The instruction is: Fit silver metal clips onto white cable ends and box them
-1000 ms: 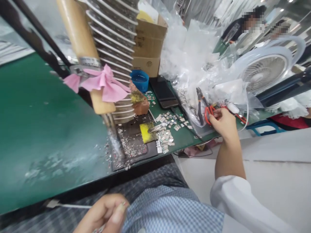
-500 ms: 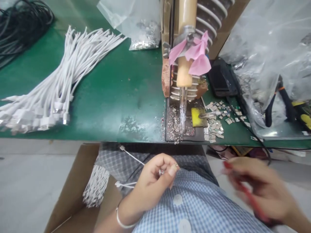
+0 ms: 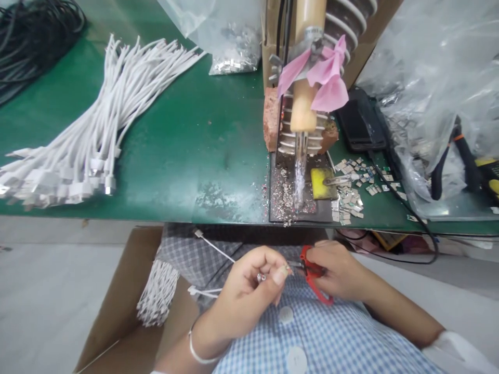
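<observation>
My left hand [image 3: 249, 285] is in my lap, pinching the small metal end of a white cable [image 3: 213, 249] between thumb and fingers. My right hand [image 3: 337, 270] holds red-handled snips [image 3: 315, 275], whose tip touches the piece at my left fingertips. Above them, on the green table [image 3: 175, 161], a soldering iron with a wooden handle [image 3: 303, 98] and a pink ribbon points down at a dark plate strewn with solder bits.
A bundle of white cables [image 3: 78, 150] lies at the table's left, black cables at far left. Small metal parts [image 3: 351, 195] and a yellow sponge sit right of the iron. Pliers [image 3: 448, 156] and plastic bags lie at right. A cardboard box [image 3: 128, 311] with cables stands beside my left knee.
My right hand has come from the table's right side to my lap with the red snips and met my left hand. The view swung left and steadied.
</observation>
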Demonstrator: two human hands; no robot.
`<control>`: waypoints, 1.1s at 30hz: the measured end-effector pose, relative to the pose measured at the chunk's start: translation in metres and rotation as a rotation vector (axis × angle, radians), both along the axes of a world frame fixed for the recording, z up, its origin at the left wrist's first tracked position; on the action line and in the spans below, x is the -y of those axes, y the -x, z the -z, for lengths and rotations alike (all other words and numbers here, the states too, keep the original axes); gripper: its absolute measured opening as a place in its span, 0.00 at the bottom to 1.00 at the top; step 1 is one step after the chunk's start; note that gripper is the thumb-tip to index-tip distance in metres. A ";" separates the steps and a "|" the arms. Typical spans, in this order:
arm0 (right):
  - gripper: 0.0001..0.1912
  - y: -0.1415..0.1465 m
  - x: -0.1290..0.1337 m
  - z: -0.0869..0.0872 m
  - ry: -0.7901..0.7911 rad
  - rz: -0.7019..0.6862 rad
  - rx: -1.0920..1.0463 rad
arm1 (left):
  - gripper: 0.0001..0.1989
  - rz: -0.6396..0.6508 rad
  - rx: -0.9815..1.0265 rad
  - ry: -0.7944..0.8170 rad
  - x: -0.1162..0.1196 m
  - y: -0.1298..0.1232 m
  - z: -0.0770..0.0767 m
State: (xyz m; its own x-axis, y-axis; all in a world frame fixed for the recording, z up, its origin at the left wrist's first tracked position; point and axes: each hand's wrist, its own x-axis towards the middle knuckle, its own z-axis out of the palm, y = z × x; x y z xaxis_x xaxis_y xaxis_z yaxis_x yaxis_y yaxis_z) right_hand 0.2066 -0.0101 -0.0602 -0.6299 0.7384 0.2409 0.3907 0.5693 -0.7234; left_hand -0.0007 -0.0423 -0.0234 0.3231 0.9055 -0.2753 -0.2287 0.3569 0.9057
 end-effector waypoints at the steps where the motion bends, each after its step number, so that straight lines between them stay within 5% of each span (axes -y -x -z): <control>1: 0.12 0.000 -0.001 0.000 -0.008 -0.006 -0.007 | 0.10 0.004 -0.002 0.000 0.000 0.000 0.000; 24: 0.11 -0.004 -0.004 0.003 -0.033 -0.033 0.004 | 0.07 0.025 0.091 0.040 -0.001 0.002 0.009; 29: 0.12 0.010 0.006 0.008 0.077 0.013 -0.044 | 0.07 -0.112 0.137 0.020 -0.001 -0.003 0.010; 33: 0.14 0.028 0.019 0.011 0.354 0.039 -0.150 | 0.06 -0.232 0.166 -0.048 0.000 -0.009 0.017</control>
State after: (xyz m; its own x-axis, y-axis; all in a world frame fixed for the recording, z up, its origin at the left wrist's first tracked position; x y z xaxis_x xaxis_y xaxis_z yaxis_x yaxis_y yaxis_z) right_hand 0.1784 -0.0295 -0.0716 -0.5771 0.8149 0.0539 0.2821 0.2608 -0.9233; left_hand 0.0083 -0.0427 -0.0406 0.1433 0.9711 -0.1911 -0.4457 0.2357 0.8636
